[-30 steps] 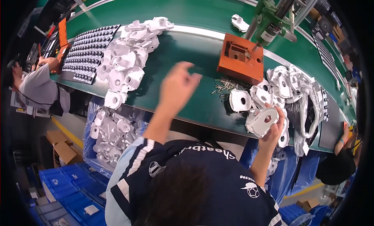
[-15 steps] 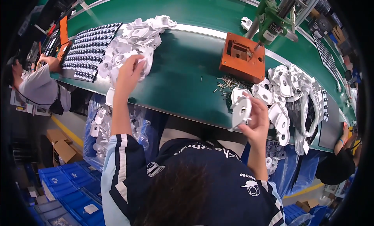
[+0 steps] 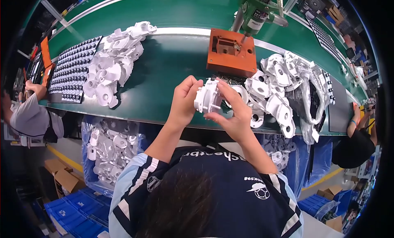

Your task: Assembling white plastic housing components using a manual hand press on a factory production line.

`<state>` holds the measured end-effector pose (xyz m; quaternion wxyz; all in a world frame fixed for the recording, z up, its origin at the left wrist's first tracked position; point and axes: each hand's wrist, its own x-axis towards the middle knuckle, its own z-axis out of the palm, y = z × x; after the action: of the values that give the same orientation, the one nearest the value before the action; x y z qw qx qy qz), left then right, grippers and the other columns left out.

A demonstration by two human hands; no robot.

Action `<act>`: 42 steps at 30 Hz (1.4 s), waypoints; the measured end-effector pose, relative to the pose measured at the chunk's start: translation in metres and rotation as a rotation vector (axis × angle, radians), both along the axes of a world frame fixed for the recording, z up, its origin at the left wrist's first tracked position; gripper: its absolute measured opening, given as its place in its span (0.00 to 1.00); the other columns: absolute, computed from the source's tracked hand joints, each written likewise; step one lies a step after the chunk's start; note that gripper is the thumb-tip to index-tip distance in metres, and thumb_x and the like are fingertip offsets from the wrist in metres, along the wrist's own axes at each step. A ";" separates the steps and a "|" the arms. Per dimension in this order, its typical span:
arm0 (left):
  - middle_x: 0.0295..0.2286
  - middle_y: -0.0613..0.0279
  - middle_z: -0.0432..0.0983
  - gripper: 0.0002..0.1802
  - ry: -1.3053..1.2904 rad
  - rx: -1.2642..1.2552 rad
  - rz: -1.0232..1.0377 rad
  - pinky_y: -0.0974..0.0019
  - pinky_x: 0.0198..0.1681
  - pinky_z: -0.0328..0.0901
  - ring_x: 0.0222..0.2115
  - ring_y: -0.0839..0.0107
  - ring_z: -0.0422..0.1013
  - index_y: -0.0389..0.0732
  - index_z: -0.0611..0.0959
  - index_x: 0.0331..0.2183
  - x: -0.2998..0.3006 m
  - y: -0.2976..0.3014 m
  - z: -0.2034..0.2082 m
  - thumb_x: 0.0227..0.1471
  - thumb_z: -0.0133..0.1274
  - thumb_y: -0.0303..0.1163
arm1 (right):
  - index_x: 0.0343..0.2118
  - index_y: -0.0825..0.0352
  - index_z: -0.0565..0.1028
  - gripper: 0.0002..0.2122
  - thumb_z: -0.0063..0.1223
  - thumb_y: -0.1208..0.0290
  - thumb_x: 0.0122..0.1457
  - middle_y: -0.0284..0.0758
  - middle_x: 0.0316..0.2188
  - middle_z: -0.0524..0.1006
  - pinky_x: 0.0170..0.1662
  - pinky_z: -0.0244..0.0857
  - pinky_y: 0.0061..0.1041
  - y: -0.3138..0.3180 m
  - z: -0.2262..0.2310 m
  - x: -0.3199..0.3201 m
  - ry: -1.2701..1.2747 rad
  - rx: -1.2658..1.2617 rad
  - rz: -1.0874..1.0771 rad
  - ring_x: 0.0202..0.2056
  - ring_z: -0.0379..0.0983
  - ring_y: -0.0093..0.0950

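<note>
In front of my chest, above the near part of the table, both hands meet around white plastic housing parts (image 3: 208,96). My left hand (image 3: 184,100) is closed on the left side of the parts. My right hand (image 3: 234,113) grips the right side, thumb below and fingers above. The pieces stand face to face; whether they are fully joined cannot be told. Just behind them lies a small heap of metal pins (image 3: 223,79), partly hidden by my hands. Beyond the pins stands an orange fixture block (image 3: 230,65) under a green press (image 3: 251,16).
White housing pieces are piled at the left (image 3: 119,59) and right (image 3: 279,76) of the table. A board of small black parts (image 3: 74,74) lies far left. Clear plastic wrap (image 3: 305,102) sits at right. Below hangs a lined bin (image 3: 88,156) of white parts. Co-workers are on both sides.
My left hand has come from the left pile to the middle with a white piece. My right hand has moved left with its piece, bringing the two together. The view has shifted.
</note>
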<state>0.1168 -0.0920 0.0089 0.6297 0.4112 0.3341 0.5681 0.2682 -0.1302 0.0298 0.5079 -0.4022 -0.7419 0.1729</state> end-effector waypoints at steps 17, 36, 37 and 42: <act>0.45 0.54 0.63 0.35 -0.065 0.348 0.013 0.65 0.52 0.55 0.47 0.67 0.62 0.35 0.54 0.52 0.043 -0.032 0.013 0.50 0.55 0.30 | 0.56 0.69 0.50 0.36 0.56 0.55 0.52 0.39 0.48 0.62 0.53 0.55 0.30 0.010 0.002 0.023 0.483 -0.422 0.120 0.49 0.61 0.27; 0.37 0.53 0.75 0.07 1.544 1.201 0.136 0.57 0.39 0.69 0.42 0.57 0.71 0.41 0.74 0.32 0.067 0.148 -0.009 0.47 0.49 0.27 | 0.29 0.70 0.70 0.08 0.52 0.74 0.44 0.46 0.28 0.73 0.39 0.64 0.37 0.094 -0.022 0.280 -0.828 -0.229 -0.824 0.35 0.69 0.45; 0.37 0.53 0.75 0.07 1.561 1.184 0.148 0.57 0.39 0.69 0.42 0.57 0.71 0.41 0.74 0.32 0.064 0.148 -0.008 0.47 0.49 0.27 | 0.29 0.71 0.70 0.08 0.52 0.75 0.45 0.46 0.26 0.73 0.37 0.64 0.37 0.095 -0.018 0.279 -0.792 -0.310 -0.809 0.34 0.70 0.45; 0.35 0.53 0.73 0.04 1.283 1.223 0.014 0.57 0.40 0.66 0.36 0.55 0.71 0.39 0.76 0.29 0.055 0.156 -0.016 0.46 0.51 0.27 | 0.27 0.73 0.72 0.08 0.56 0.76 0.44 0.46 0.24 0.75 0.33 0.65 0.31 0.095 0.003 0.280 -0.630 -0.386 -0.699 0.28 0.73 0.40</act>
<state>0.1719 0.0642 -0.0070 -0.0124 0.9131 0.2633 0.3110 0.5485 -0.0352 0.0331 0.2032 -0.7456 -0.6347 -0.0031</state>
